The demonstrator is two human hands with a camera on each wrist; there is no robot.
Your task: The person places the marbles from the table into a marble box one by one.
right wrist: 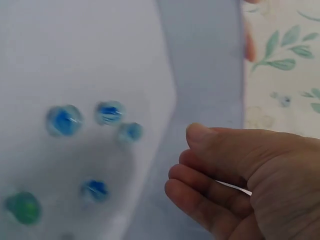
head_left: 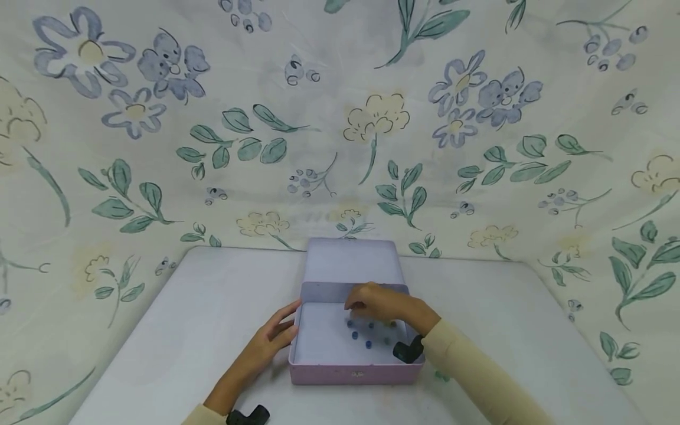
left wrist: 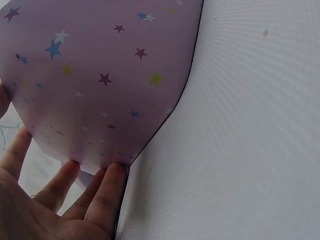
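A pink tin box (head_left: pixel 356 373) with small stars on its side (left wrist: pixel 100 75) stands open on the white table (head_left: pixel 202 313), its lid (head_left: pixel 350 260) tipped back. Several blue marbles (head_left: pixel 355 335) lie on its floor; the right wrist view shows blue marbles (right wrist: pixel 62 120) and a green one (right wrist: pixel 22 207). My left hand (head_left: pixel 276 333) rests with straight fingers (left wrist: pixel 105 195) against the box's left wall. My right hand (head_left: pixel 372 304) hovers inside the box above the marbles, near the back wall (right wrist: pixel 205 65), its fingers (right wrist: pixel 200 175) loosely curled with nothing seen in them.
A floral cloth (head_left: pixel 340 118) hangs behind and at both sides of the table. Bare white tabletop (left wrist: pixel 240 125) lies left and right of the box. Black wrist mounts (head_left: pixel 408 351) sit on both forearms.
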